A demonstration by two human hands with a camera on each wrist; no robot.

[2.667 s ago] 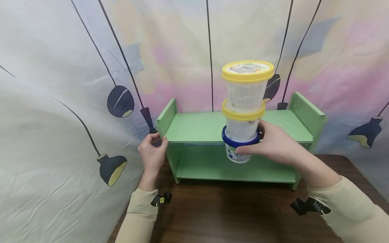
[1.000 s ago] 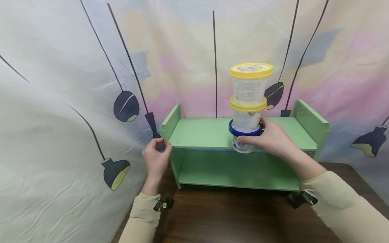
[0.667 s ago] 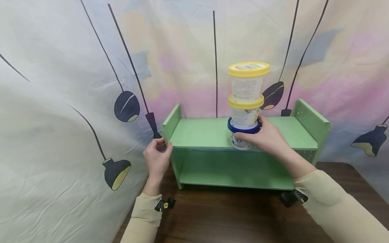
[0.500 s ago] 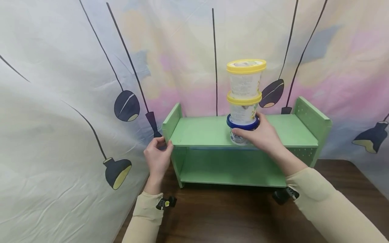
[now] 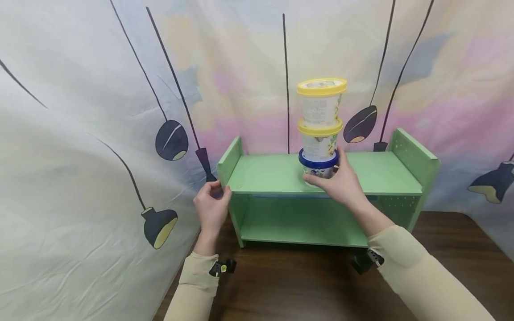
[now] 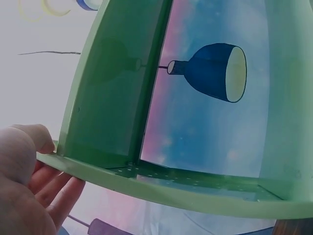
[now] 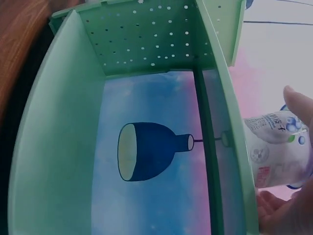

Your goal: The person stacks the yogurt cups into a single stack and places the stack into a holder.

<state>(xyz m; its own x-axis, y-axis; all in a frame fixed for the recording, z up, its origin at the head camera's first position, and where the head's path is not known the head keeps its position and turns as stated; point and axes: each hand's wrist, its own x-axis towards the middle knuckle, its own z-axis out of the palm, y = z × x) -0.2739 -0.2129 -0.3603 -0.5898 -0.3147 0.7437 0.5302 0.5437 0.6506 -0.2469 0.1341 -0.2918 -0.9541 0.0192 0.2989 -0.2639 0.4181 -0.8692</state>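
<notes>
Three white tubs are stacked upright: an upper yellow-lidded tub [image 5: 320, 107], a middle yellow-lidded tub [image 5: 319, 145], and a blue-lidded tub [image 5: 317, 170] at the bottom. My right hand [image 5: 341, 183] grips the bottom tub, thumb in front and fingers around its right side. The stack is over the front part of the green shelf's top board [image 5: 269, 171]; whether the base touches it I cannot tell. In the right wrist view the printed tub [image 7: 281, 152] is beside the board's edge. My left hand [image 5: 210, 207] pinches the front edge of the shelf's left side panel [image 6: 161, 193].
The two-level green shelf stands on a dark brown table [image 5: 289, 281], with raised side panels at both ends, the right one [image 5: 415, 156] perforated. A cloth backdrop [image 5: 249, 80] printed with lamps hangs behind and to the left.
My right hand has carried the stack away from me and slightly left, from in front of the shelf to over its top board. The stack has turned, showing more print. The left hand keeps its hold.
</notes>
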